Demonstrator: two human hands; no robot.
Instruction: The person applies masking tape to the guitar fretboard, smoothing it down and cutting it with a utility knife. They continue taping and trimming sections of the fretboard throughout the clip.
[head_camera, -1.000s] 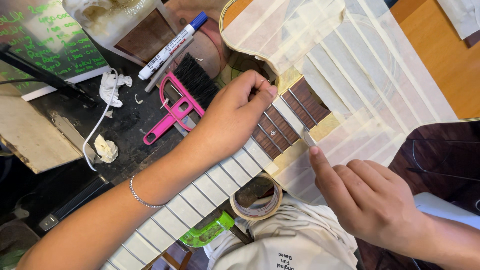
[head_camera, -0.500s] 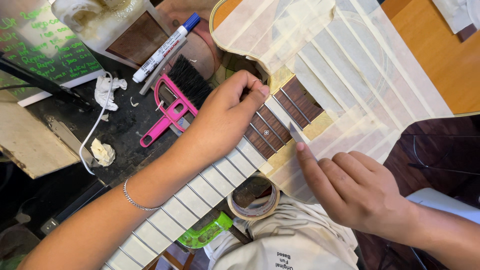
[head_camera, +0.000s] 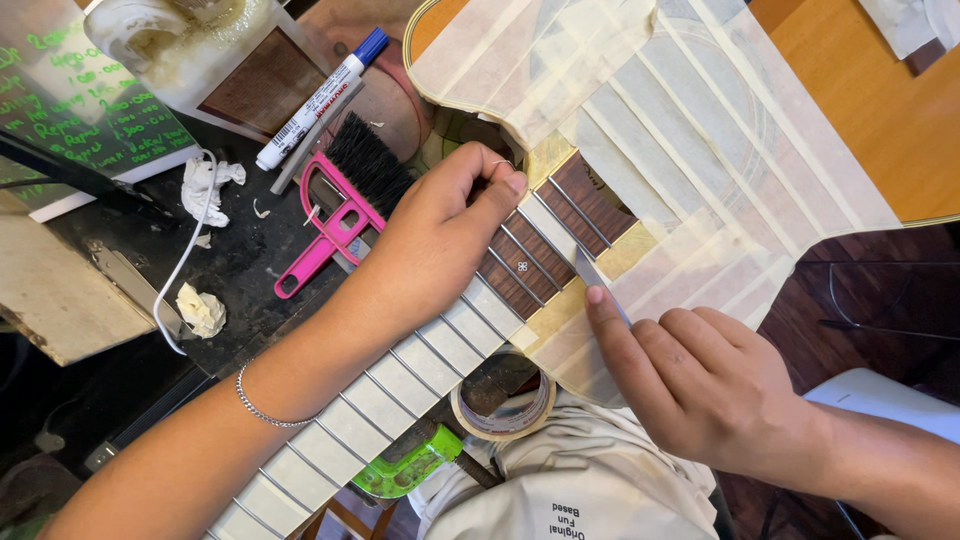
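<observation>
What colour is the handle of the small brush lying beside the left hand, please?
Bright pink, under black bristles: the plastic brush handle shows clearest in the head view.

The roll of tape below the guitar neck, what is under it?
The beige tape roll rests on pale cloth, and a green tool pokes out beside it. The masked guitar neck covers its upper edge.

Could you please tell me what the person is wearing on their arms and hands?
Both forearms are bare, with no sleeves or gloves. The left hand has a thin silver chain bracelet at its wrist. The right hand wears nothing visible.
</observation>
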